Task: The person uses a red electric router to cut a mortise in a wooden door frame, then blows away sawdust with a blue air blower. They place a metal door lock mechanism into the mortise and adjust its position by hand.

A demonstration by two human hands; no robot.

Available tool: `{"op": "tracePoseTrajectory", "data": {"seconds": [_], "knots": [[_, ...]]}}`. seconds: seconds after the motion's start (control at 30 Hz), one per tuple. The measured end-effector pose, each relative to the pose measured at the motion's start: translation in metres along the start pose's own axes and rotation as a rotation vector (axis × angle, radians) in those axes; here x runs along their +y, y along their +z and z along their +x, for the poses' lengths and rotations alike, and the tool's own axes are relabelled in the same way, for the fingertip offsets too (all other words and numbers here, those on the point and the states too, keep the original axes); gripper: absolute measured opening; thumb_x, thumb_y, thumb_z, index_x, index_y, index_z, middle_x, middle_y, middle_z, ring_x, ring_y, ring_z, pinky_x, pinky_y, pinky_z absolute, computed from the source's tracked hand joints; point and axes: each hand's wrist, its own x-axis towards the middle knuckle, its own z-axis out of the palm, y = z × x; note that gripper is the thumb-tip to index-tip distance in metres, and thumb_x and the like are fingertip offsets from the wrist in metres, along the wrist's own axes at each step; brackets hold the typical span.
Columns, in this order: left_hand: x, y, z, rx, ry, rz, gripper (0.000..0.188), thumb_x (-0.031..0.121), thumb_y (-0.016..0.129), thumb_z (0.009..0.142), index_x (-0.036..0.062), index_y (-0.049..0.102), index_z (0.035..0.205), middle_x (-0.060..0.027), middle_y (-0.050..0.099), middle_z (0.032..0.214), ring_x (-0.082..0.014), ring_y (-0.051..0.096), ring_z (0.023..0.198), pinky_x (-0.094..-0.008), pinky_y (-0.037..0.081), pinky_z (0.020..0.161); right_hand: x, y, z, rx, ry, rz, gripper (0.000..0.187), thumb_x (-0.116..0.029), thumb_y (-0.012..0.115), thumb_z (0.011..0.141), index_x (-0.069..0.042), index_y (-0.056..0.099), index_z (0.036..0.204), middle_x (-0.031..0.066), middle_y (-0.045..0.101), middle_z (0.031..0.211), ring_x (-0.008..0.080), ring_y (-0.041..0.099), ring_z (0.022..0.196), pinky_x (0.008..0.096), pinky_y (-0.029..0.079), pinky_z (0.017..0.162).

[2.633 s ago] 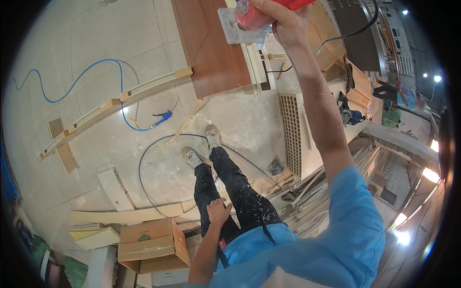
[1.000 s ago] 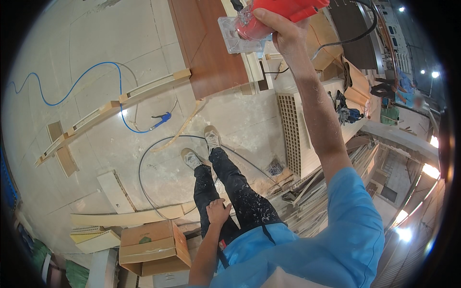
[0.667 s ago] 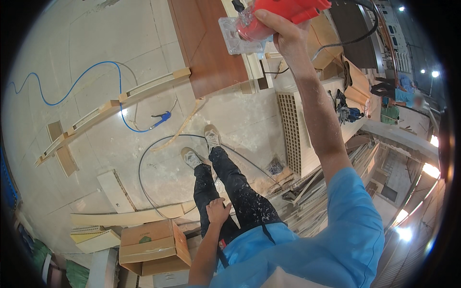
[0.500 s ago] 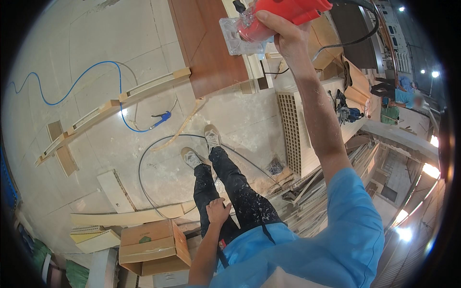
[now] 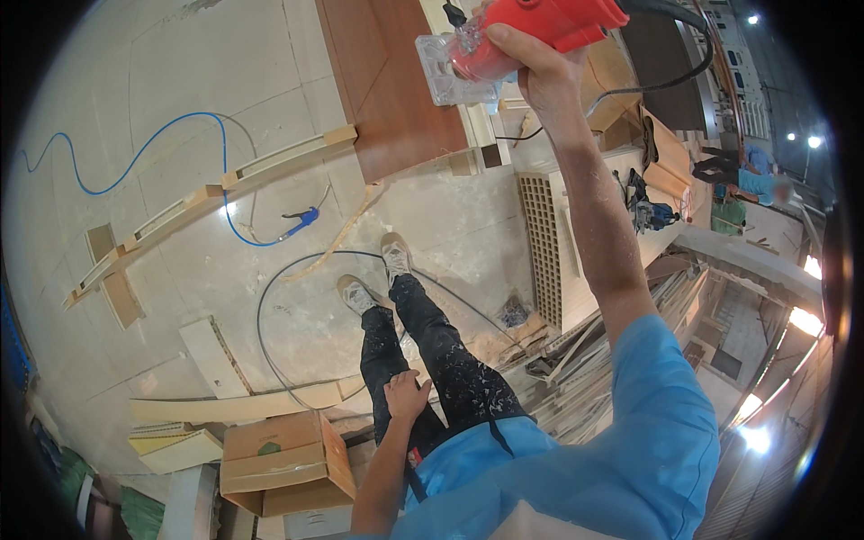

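Note:
My right hand is wrapped round the red body of a trim router. Its clear plastic base lies at the right edge of a long reddish-brown board, over the pale strip along that side. From the router's rear a black cord curves off to the right. The fingers on the router's far side are hidden. My left hand rests on my thigh, fingers stretched and partly spread, holding nothing.
Narrow wooden supports extend left from the board. A blue air gun with its hose and a black cable loop lie on the floor. A cardboard box stands lower left; hollow-core panels stand right. Another person is far right.
The router and my right hand have shifted very slightly right along the board's edge in view. My left hand stays on my thigh.

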Motion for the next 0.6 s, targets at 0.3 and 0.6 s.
{"op": "tracePoseTrajectory", "data": {"seconds": [0.3,0.6], "knots": [[0.0013,-0.0019,-0.0001,-0.016,-0.009,0.004,0.044,0.042,0.071,0.089,0.0121,0.071,0.122,-0.0089,0.070,0.127,-0.0294,0.058,0.127,-0.0474,0.040,0.108,-0.0018,-0.0010,-0.0056,-0.004,0.033,0.038,0.034,-0.015,0.083,0.082,-0.005,0.064,0.108,0.0054,0.071,0.096,0.0152,0.068,0.084,0.0315,0.057,0.077],[0.0004,0.0015,0.0014,-0.016,-0.022,0.021,0.045,0.043,0.070,0.089,0.0125,0.071,0.122,-0.0084,0.070,0.129,-0.0293,0.058,0.128,-0.0471,0.040,0.108,0.0007,-0.0029,-0.0062,0.003,-0.020,-0.026,0.035,-0.016,0.084,0.081,-0.005,0.064,0.107,0.0051,0.070,0.094,0.0149,0.067,0.081,0.0314,0.056,0.074]]}}
